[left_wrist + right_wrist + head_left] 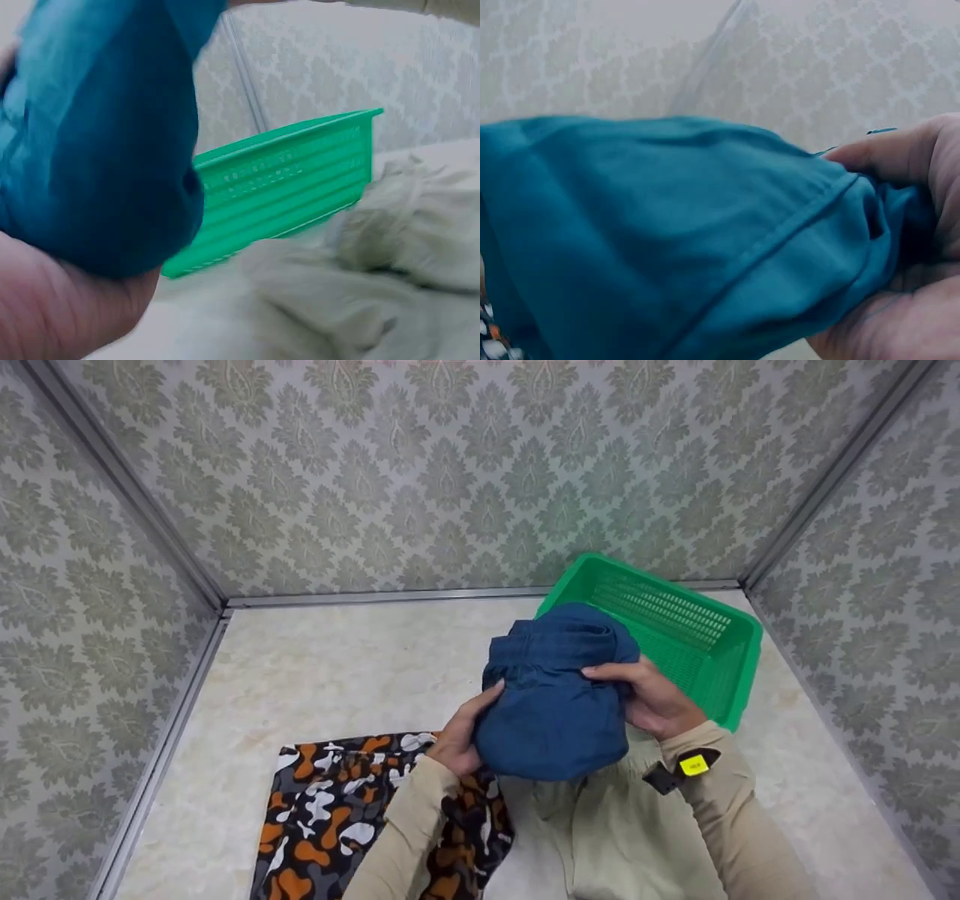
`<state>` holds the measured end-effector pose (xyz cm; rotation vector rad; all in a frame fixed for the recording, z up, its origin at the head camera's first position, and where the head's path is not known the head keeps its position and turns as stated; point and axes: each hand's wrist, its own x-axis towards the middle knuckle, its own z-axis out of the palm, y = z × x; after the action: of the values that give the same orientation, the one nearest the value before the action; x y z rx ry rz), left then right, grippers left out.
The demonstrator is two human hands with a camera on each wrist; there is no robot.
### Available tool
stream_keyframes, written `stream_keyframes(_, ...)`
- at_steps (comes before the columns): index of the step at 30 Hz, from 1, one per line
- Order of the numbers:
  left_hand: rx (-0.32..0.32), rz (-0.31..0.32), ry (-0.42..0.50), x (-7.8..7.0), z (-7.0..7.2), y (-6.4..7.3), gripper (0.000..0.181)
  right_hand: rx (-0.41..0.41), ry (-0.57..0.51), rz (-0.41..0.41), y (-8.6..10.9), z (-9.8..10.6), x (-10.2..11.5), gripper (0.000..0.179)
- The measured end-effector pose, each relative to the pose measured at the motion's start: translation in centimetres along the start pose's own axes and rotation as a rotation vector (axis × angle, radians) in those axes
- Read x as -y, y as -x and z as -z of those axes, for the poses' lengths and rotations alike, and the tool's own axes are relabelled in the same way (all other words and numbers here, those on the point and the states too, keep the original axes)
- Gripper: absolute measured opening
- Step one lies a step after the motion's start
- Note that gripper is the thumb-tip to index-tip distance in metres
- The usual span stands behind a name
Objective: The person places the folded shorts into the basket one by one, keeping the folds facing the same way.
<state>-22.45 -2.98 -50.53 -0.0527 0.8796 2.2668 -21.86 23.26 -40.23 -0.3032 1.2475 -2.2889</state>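
Observation:
Both hands hold a folded pair of blue shorts (551, 720) up in front of the body, its gathered waistband at the far end. My left hand (461, 735) grips the left side, thumb on top. On the right side, my right hand (660, 697) pinches the cloth between a thumb above and fingers below, as the right wrist view also shows. Beneath the bundle lies a pale khaki garment (637, 832), rumpled in the left wrist view. An orange, black and white patterned garment (322, 810) lies flat by the left forearm.
A green plastic basket (739, 675) with perforated sides stands at the back right, partly behind the blue shorts. Patterned wall panels (420, 472) enclose the pale table surface (360, 660) at the back and both sides.

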Motion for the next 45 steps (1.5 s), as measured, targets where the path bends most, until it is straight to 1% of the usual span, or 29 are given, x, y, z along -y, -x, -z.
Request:
stream_keyframes(3,-0.064,-0.031,-0.149,-2.0,-0.4,-0.2,0.082,-0.051,0.022,-0.027,0.2,1.4,1.1,0.051)
stream_keyframes(6,-0.116,-0.087,-0.313,-4.2,-1.5,-0.9,0.072,-0.103,0.054,-0.053,0.4,2.9,2.4,0.048)
stream_keyframes(9,-0.194,-0.161,-0.492,-6.1,-3.2,-2.3,0.066,-0.182,0.131,-0.061,0.4,4.2,3.6,0.044)
stream_keyframes(12,-0.285,-0.242,-0.663,-7.5,-5.0,-4.2,0.062,-0.288,0.236,-0.054,0.2,5.3,4.6,0.04)
stream_keyframes(13,-0.307,-0.269,-0.717,-7.8,-5.5,-4.9,0.061,-0.33,0.271,-0.05,0.1,5.7,4.9,0.039)
stream_keyframes(14,-0.318,-0.3,-0.762,-8.1,-6.0,-5.6,0.06,-0.37,0.304,-0.043,-0.1,6.0,5.2,0.04)
stream_keyframes(15,-0.315,-0.331,-0.803,-8.4,-6.5,-6.3,0.06,-0.416,0.339,-0.042,-0.2,6.4,5.4,0.042)
stream_keyframes(17,-0.282,-0.384,-0.884,-8.6,-7.3,-7.8,0.053,-0.504,0.42,-0.035,-0.5,7.2,5.8,0.049)
stream_keyframes(18,-0.259,-0.397,-0.924,-8.7,-7.7,-8.5,0.048,-0.548,0.463,-0.032,-0.6,7.5,6.1,0.053)
stream_keyframes(20,-0.214,-0.386,-0.995,-8.8,-8.5,-9.9,0.038,-0.628,0.556,-0.032,-0.8,8.3,6.5,0.065)
stream_keyframes(22,-0.179,-0.333,-1.051,-8.8,-9.2,-11.2,0.034,-0.685,0.64,-0.031,-0.9,9.0,6.8,0.075)
stream_keyframes(24,-0.16,-0.273,-1.114,-8.7,-9.8,-12.5,0.043,-0.725,0.69,-0.035,-1.0,9.8,7.0,0.081)
stream_keyframes(26,-0.134,-0.235,-1.204,-8.6,-10.3,-14.0,0.055,-0.755,0.719,-0.046,-1.0,10.8,7.0,0.082)
stream_keyframes(28,-0.098,-0.228,-1.316,-8.2,-10.6,-15.4,0.064,-0.779,0.732,-0.068,-0.9,11.7,6.8,0.083)
stream_keyframes(31,-0.057,-0.228,-1.492,-7.4,-11.0,-17.6,0.068,-0.793,0.738,-0.12,-0.8,13.1,6.4,0.085)
stream_keyframes(32,-0.054,-0.219,-1.54,-7.1,-11.1,-18.3,0.068,-0.797,0.738,-0.136,-0.7,13.6,6.1,0.086)
stream_keyframes(34,-0.056,-0.185,-1.602,-6.4,-11.1,-19.5,0.066,-0.794,0.734,-0.16,-0.7,14.4,5.6,0.087)
stream_keyframes(39,-0.089,-0.113,-1.7,-4.7,-10.8,-21.8,0.063,-0.795,0.712,-0.184,-0.9,15.9,4.3,0.086)
stream_keyframes(43,-0.106,-0.065,-1.788,-3.1,-10.2,-23.5,0.063,-0.786,0.731,-0.21,-0.8,17.0,3.7,0.084)
stream_keyframes(45,-0.109,-0.053,-1.815,-2.4,-10.0,-24.3,0.063,-0.784,0.752,-0.229,-0.7,17.5,3.7,0.083)
